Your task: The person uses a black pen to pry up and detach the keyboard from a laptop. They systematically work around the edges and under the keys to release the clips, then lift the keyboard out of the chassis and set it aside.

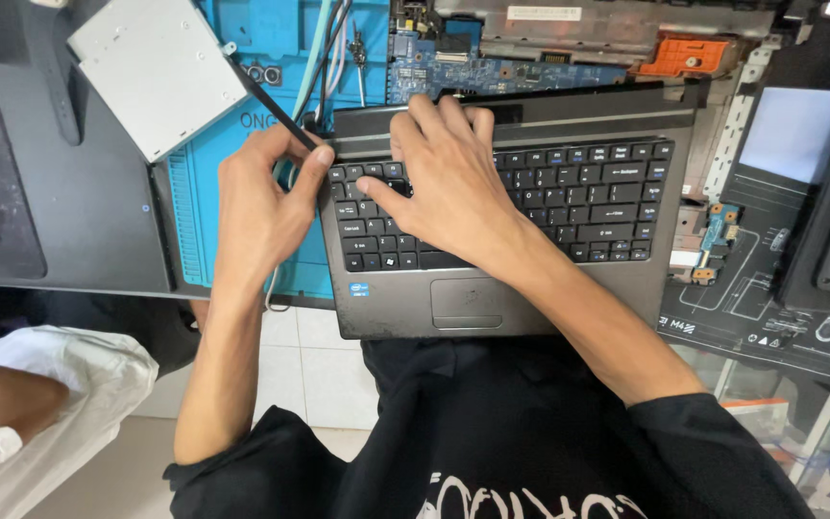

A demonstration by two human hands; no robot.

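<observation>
Two hands work a grey laptop keyboard deck: left hand pinches a thin black pry tool, right hand presses spread fingers on the black keys.

1. Your view is bright and evenly lit, soft daylight look, with no hard spotlight.
2. Shadows are faint: a soft one sits under your right hand on the keyboard, another under your left hand on the blue mat.
3. Mild glare washes out the grey drive at top left, and the pale panel at right looks hazy.
4. Focus is sharp in the middle; key caps read crisp.
5. Edges bend from the wide lens, and the desk lines curve.
6. The white cloth at lower left is nearly overexposed; your black shirt loses detail.
</observation>
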